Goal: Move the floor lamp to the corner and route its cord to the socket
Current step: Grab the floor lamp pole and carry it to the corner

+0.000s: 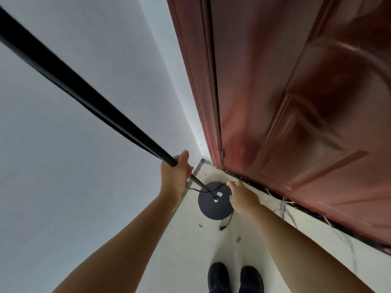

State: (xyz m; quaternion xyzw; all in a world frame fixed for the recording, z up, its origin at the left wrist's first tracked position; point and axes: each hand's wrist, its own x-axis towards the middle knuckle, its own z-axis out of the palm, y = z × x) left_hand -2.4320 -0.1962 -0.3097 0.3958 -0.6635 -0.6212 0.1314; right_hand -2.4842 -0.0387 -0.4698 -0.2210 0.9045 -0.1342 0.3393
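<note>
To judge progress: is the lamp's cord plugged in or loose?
Loose: the cord's end lies free on the floor beside the lamp base.

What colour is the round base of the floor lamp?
Black, matte: the round flat lamp base on the pale floor, clearest in the head view.

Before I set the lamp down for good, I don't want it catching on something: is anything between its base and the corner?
Nothing visible blocks it. The round base already sits near the corner, between the white wall and the brown door. Only its own cord trails on the floor.
</note>
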